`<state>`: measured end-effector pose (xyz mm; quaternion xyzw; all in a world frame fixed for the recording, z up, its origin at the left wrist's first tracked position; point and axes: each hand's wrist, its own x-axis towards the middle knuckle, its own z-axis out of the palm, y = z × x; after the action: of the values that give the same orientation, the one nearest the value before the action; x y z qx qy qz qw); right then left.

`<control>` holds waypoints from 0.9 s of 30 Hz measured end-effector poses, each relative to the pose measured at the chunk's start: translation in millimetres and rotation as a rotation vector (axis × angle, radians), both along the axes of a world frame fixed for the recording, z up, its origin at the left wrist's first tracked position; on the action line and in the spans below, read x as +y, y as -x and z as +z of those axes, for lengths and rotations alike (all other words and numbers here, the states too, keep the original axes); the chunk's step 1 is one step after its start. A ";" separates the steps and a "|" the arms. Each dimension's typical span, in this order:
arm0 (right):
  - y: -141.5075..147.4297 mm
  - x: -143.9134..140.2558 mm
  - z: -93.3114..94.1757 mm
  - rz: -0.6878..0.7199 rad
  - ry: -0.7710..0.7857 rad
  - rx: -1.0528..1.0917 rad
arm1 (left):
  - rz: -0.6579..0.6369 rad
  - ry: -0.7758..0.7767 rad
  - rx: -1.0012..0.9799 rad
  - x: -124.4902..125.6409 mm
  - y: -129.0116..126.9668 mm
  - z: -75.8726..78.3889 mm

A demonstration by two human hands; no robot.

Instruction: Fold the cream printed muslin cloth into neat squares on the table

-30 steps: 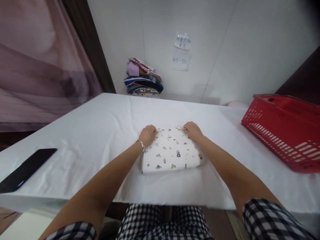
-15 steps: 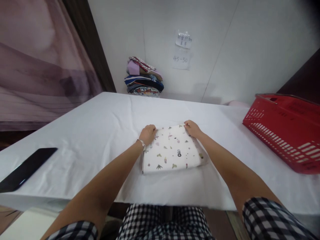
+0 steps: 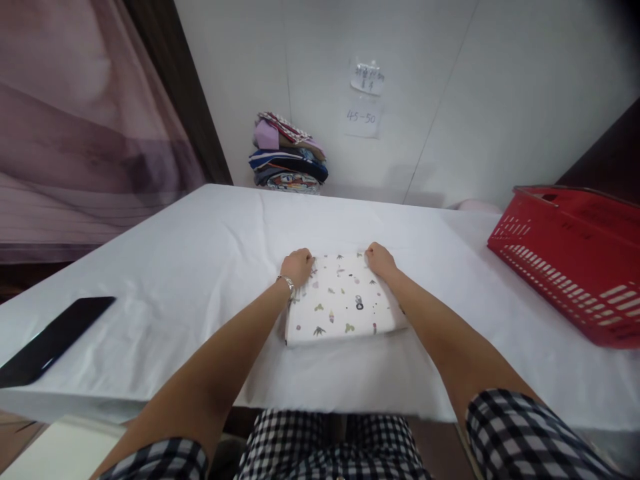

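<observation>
In the head view, a folded cloth (image 3: 345, 303), white with small printed plants and figures, is seen lying on the white-covered table (image 3: 175, 267), near its front edge and between the two forearms. The step in hand is judged to be the handling of this cloth by its far edge. For this to be done well, both far corners should be gripped at equal depth, and the edge should be held straight between them, with only a light tension. All the layers are best taken together, since a single layer, if it is pulled alone, could slide and make a crease. The near edge lies a little slanted, so an even pull from both sides seems to be needed.

At the far left corner, the cloth is pinched by the left hand (image 3: 299, 267), whose fingers are curled and closed; a bracelet (image 3: 287, 283) is worn on this wrist. The far right corner is held by the right hand (image 3: 381, 259), which is also nearly closed, with the fingers bent inward. How many layers are caught under the fingertips cannot be told, because they are partly hidden.
</observation>
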<state>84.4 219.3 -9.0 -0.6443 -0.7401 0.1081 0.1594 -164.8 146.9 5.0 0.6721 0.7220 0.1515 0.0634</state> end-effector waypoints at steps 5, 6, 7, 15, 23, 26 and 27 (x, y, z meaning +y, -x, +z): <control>0.2 -0.6 -2.5 -0.008 -0.005 0.015 | -0.201 -0.068 0.160 -11.6 -19.9 14.6; 0.1 -0.4 -2.6 -0.011 -0.002 0.017 | -0.296 -0.089 0.171 -14.9 -25.6 14.1; -0.2 0.0 -2.4 -0.013 0.003 0.017 | -0.393 -0.088 0.175 -17.8 -31.0 11.9; 7.2 -8.7 8.8 -0.018 0.006 -0.098 | -0.432 0.114 0.125 -17.7 -41.2 -15.5; 54.0 -74.9 5.9 0.520 -0.014 -0.045 | -0.441 0.109 0.155 -18.3 -41.8 -12.9; 44.2 -65.4 3.7 0.486 0.074 -0.089 | -0.439 0.126 0.162 -18.3 -42.2 -11.6; 38.5 -58.8 3.1 0.463 0.087 -0.119 | -0.436 0.126 0.163 -18.0 -41.9 -11.3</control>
<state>46.0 160.5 -5.9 -0.4691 -0.8707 0.1355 0.0584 -122.9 128.8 -6.3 0.8168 0.5706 0.0339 0.0779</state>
